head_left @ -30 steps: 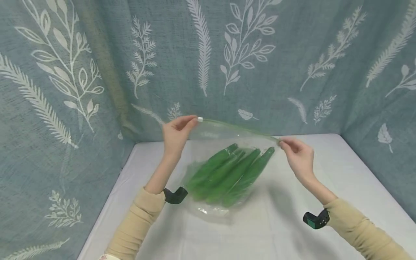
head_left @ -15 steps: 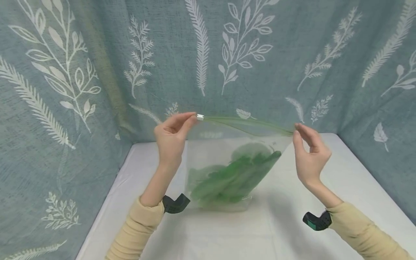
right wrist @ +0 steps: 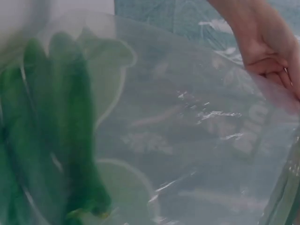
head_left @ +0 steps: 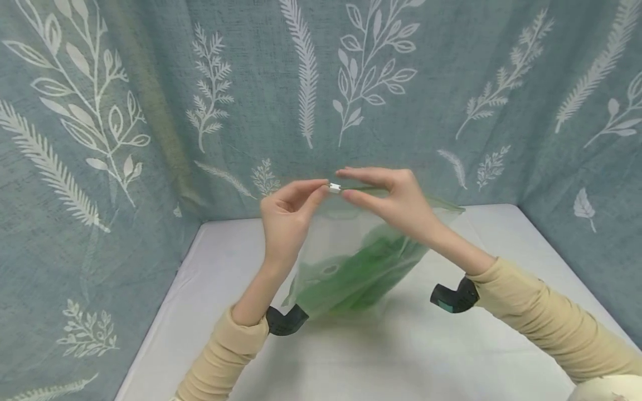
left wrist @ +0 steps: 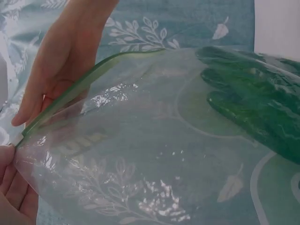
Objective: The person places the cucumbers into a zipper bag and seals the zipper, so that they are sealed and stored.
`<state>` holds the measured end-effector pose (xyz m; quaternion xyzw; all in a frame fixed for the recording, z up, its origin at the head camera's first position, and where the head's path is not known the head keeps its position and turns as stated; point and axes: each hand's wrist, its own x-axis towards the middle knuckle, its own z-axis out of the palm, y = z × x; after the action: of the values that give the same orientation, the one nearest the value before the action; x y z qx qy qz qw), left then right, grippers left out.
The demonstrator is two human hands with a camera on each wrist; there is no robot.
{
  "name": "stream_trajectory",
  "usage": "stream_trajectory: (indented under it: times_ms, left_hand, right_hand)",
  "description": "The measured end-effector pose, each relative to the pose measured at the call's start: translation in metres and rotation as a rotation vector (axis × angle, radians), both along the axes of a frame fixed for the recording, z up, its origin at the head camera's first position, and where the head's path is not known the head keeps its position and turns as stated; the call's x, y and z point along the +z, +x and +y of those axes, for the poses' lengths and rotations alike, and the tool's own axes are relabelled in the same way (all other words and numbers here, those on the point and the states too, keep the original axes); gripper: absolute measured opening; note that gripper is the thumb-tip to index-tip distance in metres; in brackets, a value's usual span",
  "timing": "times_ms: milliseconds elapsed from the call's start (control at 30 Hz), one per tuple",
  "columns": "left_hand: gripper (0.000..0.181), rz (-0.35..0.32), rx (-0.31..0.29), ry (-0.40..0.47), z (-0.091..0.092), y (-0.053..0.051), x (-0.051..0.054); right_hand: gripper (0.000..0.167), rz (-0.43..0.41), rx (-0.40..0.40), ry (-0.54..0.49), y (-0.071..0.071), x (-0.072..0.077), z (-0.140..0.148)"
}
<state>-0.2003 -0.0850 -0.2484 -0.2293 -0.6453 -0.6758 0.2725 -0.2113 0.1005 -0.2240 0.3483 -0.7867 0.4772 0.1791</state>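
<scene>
A clear zip bag [head_left: 333,231] with a green zip edge hangs above the table, holding several green cucumbers [head_left: 368,267]. At the bag's top left corner, my left hand [head_left: 287,217] pinches the edge beside the white slider [head_left: 334,188]. My right hand [head_left: 398,195] is close to the slider from the other side, its thumb and fingers straight and spread apart around the zip edge. The left wrist view shows the green zip strip [left wrist: 79,86] running in front of that right hand. Cucumbers [right wrist: 56,126] lie well below the zip in the right wrist view.
A white-covered table [head_left: 421,356] lies beneath the bag. Blue-green curtains [head_left: 241,83] with white leaf prints stand behind it and along both sides. Black wrist cameras [head_left: 287,321] sit on both forearms.
My right hand has released the bag's right end and moved left to the slider. The left hand, still pinching its corner, has shifted slightly right. The bag has turned and tilted.
</scene>
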Motion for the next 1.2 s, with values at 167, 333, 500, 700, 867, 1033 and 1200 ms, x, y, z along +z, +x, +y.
stream_trajectory:
  times_ms: [167,333,500,700,867,1033,1200]
  left_hand:
    - [0.014,0.012,-0.033,-0.022,0.001,0.0,-0.002]
    - [0.012,0.02,-0.019,-0.067,0.0,0.001,-0.001]
    - [0.01,0.028,0.027,-0.143,-0.002,0.004,0.001]
    - [0.01,0.03,0.1,-0.129,-0.014,0.0,0.001]
    - [0.013,-0.007,0.131,-0.004,-0.035,-0.01,-0.001]
    - [0.017,-0.087,0.149,0.105,-0.054,-0.016,-0.005]
    - [0.007,-0.126,0.204,0.171,-0.069,-0.02,-0.008]
  right_hand:
    - [0.023,-0.057,0.019,0.0,-0.004,0.002,-0.006]
    - [0.018,-0.015,0.036,-0.042,-0.002,-0.003,-0.007]
    - [0.017,0.093,0.067,-0.082,0.001,-0.01,-0.004]
    - [0.016,0.176,-0.019,-0.057,-0.004,-0.024,0.012]
    - [0.017,0.171,-0.114,-0.001,-0.01,-0.039,0.044]
    - [0.016,0.166,-0.189,0.05,-0.012,-0.052,0.071]
    - [0.014,0.117,-0.347,0.074,-0.011,-0.062,0.095]
